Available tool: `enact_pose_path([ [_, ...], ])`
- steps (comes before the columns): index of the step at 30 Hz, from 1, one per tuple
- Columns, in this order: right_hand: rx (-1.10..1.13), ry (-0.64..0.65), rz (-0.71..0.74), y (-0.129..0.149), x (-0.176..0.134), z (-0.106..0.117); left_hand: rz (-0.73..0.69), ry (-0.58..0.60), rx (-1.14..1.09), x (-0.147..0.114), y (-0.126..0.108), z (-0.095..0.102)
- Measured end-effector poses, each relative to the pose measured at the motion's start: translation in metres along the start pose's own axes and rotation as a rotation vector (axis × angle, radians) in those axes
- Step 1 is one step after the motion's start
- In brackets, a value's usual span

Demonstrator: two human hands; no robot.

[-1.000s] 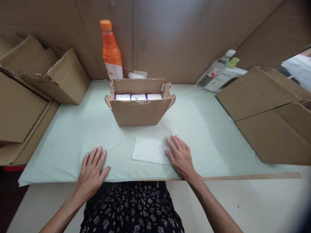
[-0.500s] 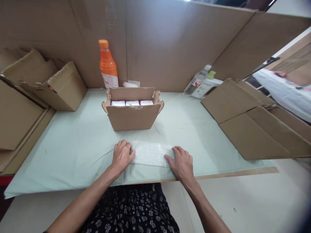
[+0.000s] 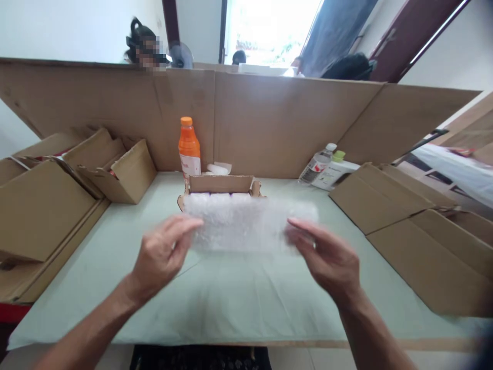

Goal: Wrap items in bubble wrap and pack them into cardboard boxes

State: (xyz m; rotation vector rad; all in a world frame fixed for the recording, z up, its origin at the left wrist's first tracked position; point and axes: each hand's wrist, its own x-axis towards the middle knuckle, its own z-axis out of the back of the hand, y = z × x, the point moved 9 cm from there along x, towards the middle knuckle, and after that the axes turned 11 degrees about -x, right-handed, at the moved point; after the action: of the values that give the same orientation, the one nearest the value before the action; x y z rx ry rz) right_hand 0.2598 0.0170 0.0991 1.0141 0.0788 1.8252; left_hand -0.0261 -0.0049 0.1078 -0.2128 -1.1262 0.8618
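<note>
A folded strip of clear bubble wrap (image 3: 246, 226) is held up above the table, blurred by motion. My left hand (image 3: 165, 252) pinches its left end between thumb and fingers. At the other end my right hand (image 3: 327, 257) grips it the same way. Behind the strip stands an open cardboard box (image 3: 221, 183) with its flaps up. White packs (image 3: 241, 196) with purple edges sit in a row inside it. The strip hides most of the box's front.
An orange bottle (image 3: 189, 146) stands by the cardboard partition (image 3: 269, 123). A clear bottle (image 3: 318, 164) and white pack (image 3: 335, 174) lean at the back right. Cardboard boxes line the left (image 3: 46, 216) and right (image 3: 435, 252) sides. Beyond the partition is a person (image 3: 142, 43).
Both hands have raised the bubble wrap off the tabletop, up in front of the box. My head view has tilted up, showing the room behind the partition.
</note>
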Motion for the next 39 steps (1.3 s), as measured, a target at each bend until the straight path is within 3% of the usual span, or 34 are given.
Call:
enact_pose_path([
  [2,-0.044,0.015,0.072,0.006,0.053,-0.006,0.008,-0.029,0.122,0.046,0.014,0.013],
  [3,-0.073,0.085,0.081,0.004,0.078,-0.018,0.051,0.023,0.178,0.066,0.027,0.01],
  [6,-0.235,0.48,0.067,-0.012,0.127,-0.077,0.226,0.42,0.391,0.102,0.077,-0.027],
  [8,-0.43,0.752,0.097,-0.022,0.136,-0.114,0.276,0.699,0.533,0.107,0.103,-0.055],
  [10,-0.619,0.922,0.163,-0.025,0.137,-0.14,0.271,0.867,0.596,0.107,0.119,-0.078],
  [15,-0.719,1.096,0.235,-0.02,0.135,-0.172,0.275,1.055,0.551,0.1,0.133,-0.113],
  [17,-0.687,1.159,0.239,-0.023,0.134,-0.172,0.286,1.105,0.534,0.099,0.134,-0.113],
  [19,-0.63,1.141,0.231,-0.026,0.14,-0.161,0.298,1.128,0.53,0.099,0.133,-0.104],
  [22,-0.573,0.943,0.236,-0.019,0.156,-0.136,0.249,1.001,0.5,0.11,0.124,-0.087],
  [24,-0.599,0.872,0.255,-0.01,0.159,-0.131,0.219,0.909,0.422,0.115,0.118,-0.084],
  [28,-0.745,1.073,0.24,-0.008,0.137,-0.153,0.298,0.981,0.308,0.106,0.122,-0.103],
  [30,-0.685,1.039,0.23,-0.005,0.133,-0.148,0.291,0.917,0.279,0.105,0.118,-0.098],
  [33,-0.424,0.654,0.163,-0.009,0.136,-0.094,0.217,0.496,0.146,0.1,0.098,-0.046],
  [35,-0.307,0.439,0.038,-0.034,0.12,-0.052,0.235,0.156,0.069,0.073,0.095,0.0],
  [37,-0.23,0.4,-0.086,-0.068,0.089,-0.038,0.381,-0.062,0.03,0.027,0.111,0.022],
  [39,-0.134,0.471,-0.147,-0.093,0.057,-0.058,0.575,-0.108,-0.068,-0.017,0.136,0.008],
])
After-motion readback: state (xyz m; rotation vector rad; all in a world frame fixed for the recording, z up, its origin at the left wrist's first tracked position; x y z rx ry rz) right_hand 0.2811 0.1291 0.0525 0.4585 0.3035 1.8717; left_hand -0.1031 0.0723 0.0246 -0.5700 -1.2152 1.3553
